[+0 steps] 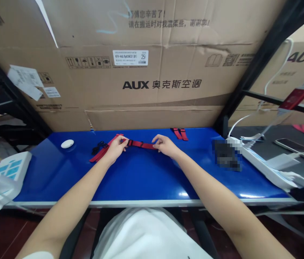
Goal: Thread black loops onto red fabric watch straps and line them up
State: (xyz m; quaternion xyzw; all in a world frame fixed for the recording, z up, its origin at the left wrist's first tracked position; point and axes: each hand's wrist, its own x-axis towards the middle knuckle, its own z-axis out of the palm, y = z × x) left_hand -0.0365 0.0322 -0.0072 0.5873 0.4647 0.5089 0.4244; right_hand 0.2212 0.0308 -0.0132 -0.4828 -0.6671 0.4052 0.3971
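A red strap (146, 145) with black buckles is stretched between my two hands, just above the blue tabletop. My left hand (118, 146) pinches its left end, close to a black buckle (130, 142). The other end sits between the thumb and fingers of my right hand (165, 145). More red strap (100, 154) lies on the table beside and partly behind my left hand. Next to it are small black pieces (98, 147), too small to make out. Two short red straps (179, 133) with black fittings rest at the table's back edge.
Cardboard boxes (162, 104) wall off the back of the blue table (141, 180). A white round object (67, 144) lies at left, near a white power strip (13, 172). Another power strip (265, 165) with cables runs along the right, by a blurred dark object (226, 154) and a phone (297, 149).
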